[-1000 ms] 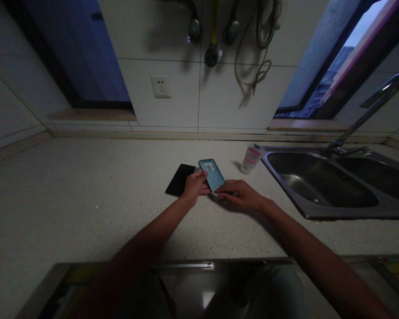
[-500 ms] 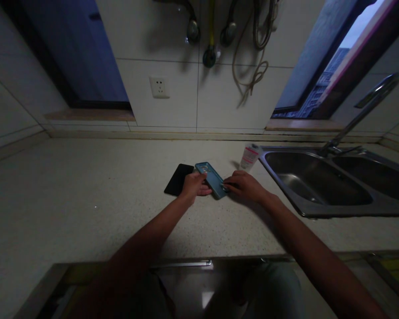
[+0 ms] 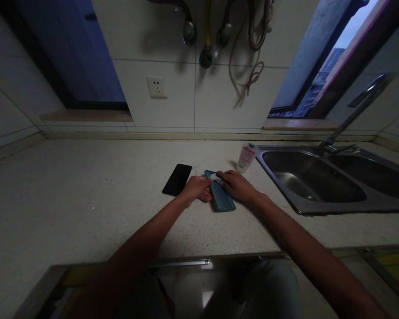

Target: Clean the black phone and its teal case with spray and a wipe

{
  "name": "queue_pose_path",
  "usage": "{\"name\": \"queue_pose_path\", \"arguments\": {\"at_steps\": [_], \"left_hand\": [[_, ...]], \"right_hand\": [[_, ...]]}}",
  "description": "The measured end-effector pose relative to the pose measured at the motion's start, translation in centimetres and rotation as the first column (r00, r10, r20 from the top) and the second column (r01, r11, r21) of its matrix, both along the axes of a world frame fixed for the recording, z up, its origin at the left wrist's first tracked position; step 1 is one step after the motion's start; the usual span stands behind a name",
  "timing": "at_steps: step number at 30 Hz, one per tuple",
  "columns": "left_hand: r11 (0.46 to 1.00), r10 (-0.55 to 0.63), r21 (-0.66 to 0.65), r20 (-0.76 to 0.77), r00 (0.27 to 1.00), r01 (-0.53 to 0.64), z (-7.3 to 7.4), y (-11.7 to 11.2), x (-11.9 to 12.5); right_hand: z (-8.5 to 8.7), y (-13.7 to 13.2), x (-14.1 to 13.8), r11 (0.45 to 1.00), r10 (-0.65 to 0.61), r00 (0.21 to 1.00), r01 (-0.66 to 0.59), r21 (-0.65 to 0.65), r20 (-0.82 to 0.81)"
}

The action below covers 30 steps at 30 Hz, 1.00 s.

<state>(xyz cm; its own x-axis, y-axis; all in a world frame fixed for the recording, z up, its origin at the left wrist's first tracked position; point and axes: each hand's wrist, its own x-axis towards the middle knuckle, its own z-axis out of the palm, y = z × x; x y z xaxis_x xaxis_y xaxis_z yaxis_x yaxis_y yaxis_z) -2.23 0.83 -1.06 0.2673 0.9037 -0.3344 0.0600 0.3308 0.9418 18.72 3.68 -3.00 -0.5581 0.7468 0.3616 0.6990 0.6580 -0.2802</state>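
My left hand [image 3: 197, 188] grips the left edge of a blue-green phone case [image 3: 223, 198], thumb on top and fingers curled beneath. The case is tilted just over the counter, its hollow inner side facing up. My right hand [image 3: 234, 182] is closed at the case's far end, fingertips pressed on its inside. A small whitish patch [image 3: 214, 176] shows beside those fingertips; whether it is a wipe or the counter seen through the camera cutout, I cannot tell. To the left of my left hand, a black smartphone [image 3: 177, 179] lies flat, screen up.
A white tube with pink print [image 3: 246, 158] stands on its cap end or base behind my right hand. Right of it is a double steel sink [image 3: 299, 208] with a tall faucet [image 3: 359, 110]. The pale speckled counter [image 3: 119, 199] ends at a front edge close to my body.
My right hand has slid from the near end of the case to its far end. The case has shifted slightly right and toward me, turning a little in my left hand.
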Motion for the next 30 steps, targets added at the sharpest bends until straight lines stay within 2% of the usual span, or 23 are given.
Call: {"name": "queue_pose_path", "arguments": {"at_steps": [6,13,17,21,26,28,30], "left_hand": [[0.999,-0.053,0.003,-0.024,0.998,0.053,-0.1,0.2,-0.1],[0.994,-0.107,0.002,-0.057,0.993,0.107,0.2,-0.1,0.0],[0.99,-0.14,-0.001,-0.051,0.989,0.14,0.2,-0.2,0.0],[0.985,-0.172,0.006,-0.052,0.984,0.173,0.0,-0.1,0.0],[0.983,-0.183,0.019,-0.033,0.983,0.183,-0.3,0.0,0.0],[0.986,-0.167,0.021,-0.026,0.986,0.168,-0.4,0.1,0.0],[0.989,-0.148,0.013,-0.037,0.988,0.148,-0.4,0.1,0.0]], "right_hand": [[-0.5,0.0,0.0,1.0,-0.005,0.998,0.003,-0.024,-0.06],[-0.8,-0.9,-1.3,0.995,-0.02,0.961,-0.008,-0.102,-0.276],[-0.5,-1.5,-1.8,0.988,-0.042,0.897,-0.03,-0.154,-0.44],[-0.3,-1.8,-2.5,0.968,-0.077,0.766,-0.096,-0.233,-0.638],[-0.7,-1.2,-3.0,0.895,-0.166,0.578,-0.252,-0.368,-0.799],[-0.7,-0.8,-2.5,0.848,-0.204,0.561,-0.308,-0.432,-0.802],[-0.4,-0.5,-1.7,0.76,-0.232,0.595,-0.383,-0.525,-0.77]]}}
